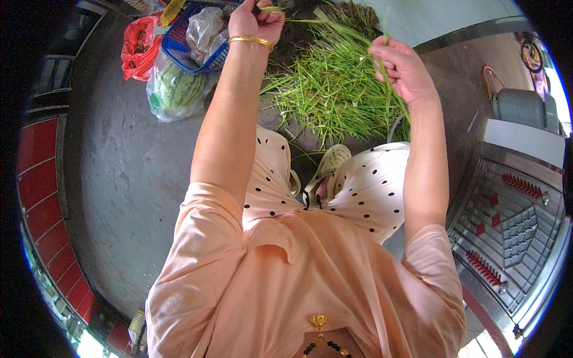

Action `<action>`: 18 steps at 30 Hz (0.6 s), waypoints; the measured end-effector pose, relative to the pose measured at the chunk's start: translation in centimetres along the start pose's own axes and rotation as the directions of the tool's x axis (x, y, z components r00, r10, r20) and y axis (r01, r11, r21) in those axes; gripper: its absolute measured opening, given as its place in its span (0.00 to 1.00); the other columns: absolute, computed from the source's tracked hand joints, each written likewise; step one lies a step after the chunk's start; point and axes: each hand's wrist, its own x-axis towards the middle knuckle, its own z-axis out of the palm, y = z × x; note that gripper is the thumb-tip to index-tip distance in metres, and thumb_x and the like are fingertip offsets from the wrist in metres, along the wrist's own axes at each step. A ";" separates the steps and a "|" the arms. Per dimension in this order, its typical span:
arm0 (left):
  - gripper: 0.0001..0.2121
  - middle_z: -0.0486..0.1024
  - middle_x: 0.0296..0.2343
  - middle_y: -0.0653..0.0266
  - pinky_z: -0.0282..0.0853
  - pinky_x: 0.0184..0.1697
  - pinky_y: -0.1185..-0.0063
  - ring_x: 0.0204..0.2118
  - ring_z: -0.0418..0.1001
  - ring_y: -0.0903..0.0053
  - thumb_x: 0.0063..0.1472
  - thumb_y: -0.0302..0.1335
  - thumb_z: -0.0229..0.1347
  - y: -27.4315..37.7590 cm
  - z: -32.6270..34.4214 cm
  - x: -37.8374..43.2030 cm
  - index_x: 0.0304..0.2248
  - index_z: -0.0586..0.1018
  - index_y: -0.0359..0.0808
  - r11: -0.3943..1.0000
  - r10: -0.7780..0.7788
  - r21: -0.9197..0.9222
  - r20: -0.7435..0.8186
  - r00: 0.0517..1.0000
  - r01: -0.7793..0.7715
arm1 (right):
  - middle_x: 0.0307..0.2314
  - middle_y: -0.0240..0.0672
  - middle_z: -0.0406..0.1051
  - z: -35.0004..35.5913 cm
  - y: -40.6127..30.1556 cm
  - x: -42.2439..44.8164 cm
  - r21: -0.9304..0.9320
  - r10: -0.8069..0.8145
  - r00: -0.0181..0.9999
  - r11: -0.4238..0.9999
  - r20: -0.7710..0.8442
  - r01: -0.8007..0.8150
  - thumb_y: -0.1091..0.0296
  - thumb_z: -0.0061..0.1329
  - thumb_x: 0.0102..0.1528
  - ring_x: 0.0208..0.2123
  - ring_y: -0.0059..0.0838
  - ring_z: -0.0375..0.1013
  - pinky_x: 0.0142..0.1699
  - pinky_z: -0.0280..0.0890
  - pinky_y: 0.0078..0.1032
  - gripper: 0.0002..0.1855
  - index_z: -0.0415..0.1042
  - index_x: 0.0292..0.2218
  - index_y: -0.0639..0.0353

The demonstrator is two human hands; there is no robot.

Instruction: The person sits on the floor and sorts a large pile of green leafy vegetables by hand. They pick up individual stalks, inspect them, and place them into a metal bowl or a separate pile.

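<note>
My right hand (397,69) pinches a few long green stalks, which hang past its wrist and also reach to the left. My left hand (256,21), at the top edge of the view, has its fingers closed on a thin yellowish leaf blade (271,8). A strand stretches between the two hands. Below and between them, a large heap of grass-like greens (333,96), resembling chives, lies on the dark floor. Brownish ends (358,14) show at the heap's far side.
Left of the heap, a blue plastic basket (181,62) holds clear plastic bags. A watermelon (179,87) in a clear bag and a red plastic bag (141,47) sit beside it. A metal door (506,232) stands at right, near a grey container (519,107). My shoes (333,161) are near the heap.
</note>
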 end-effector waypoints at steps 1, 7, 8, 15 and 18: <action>0.11 0.53 0.11 0.70 0.45 0.15 0.86 0.11 0.46 0.83 0.57 0.28 0.34 0.1 0.1 -0.1 0.18 0.59 0.36 0.997 0.034 0.075 -0.006 0.999 -0.034 | 0.09 0.15 0.50 -0.4 -0.2 -0.2 0.032 -0.012 1.000 0.999 -0.006 0.012 0.66 0.46 0.43 0.09 0.07 0.43 0.14 0.36 0.09 0.05 0.65 0.25 0.53; 0.10 0.63 0.16 0.71 0.46 0.13 0.89 0.12 0.51 0.90 0.49 0.33 0.50 -4.3 0.2 -1.5 0.29 0.72 0.35 0.698 -0.319 0.710 0.199 0.927 0.088 | 0.09 0.15 0.49 0.0 -1.0 -0.2 0.068 -0.107 0.993 0.992 -0.044 0.110 0.68 0.45 0.44 0.09 0.07 0.43 0.14 0.37 0.08 0.04 0.65 0.25 0.55; 0.10 0.63 0.16 0.70 0.46 0.13 0.89 0.12 0.50 0.90 0.50 0.34 0.48 -5.2 0.3 -1.9 0.28 0.71 0.35 0.681 -0.341 0.727 0.212 0.916 0.086 | 0.09 0.15 0.49 0.3 -0.9 -0.1 0.061 -0.094 0.995 0.993 -0.036 0.096 0.68 0.45 0.45 0.10 0.06 0.43 0.15 0.37 0.08 0.04 0.65 0.25 0.55; 0.07 0.62 0.15 0.74 0.45 0.13 0.90 0.11 0.51 0.91 0.51 0.33 0.48 -6.3 0.7 -2.3 0.25 0.70 0.38 0.601 -0.317 0.798 0.269 0.910 -0.027 | 0.10 0.15 0.50 0.6 -0.6 0.0 -0.056 -0.032 0.999 0.998 -0.006 0.031 0.65 0.45 0.45 0.11 0.06 0.44 0.15 0.38 0.09 0.07 0.65 0.27 0.57; 0.07 0.62 0.14 0.74 0.46 0.13 0.90 0.12 0.53 0.91 0.51 0.33 0.49 -6.5 0.3 -2.2 0.24 0.70 0.38 0.491 -0.280 0.866 0.264 0.923 -0.098 | 0.10 0.16 0.52 0.9 -0.6 0.1 -0.142 -0.077 0.996 0.987 -0.052 0.068 0.63 0.45 0.45 0.11 0.06 0.46 0.15 0.40 0.09 0.08 0.66 0.27 0.57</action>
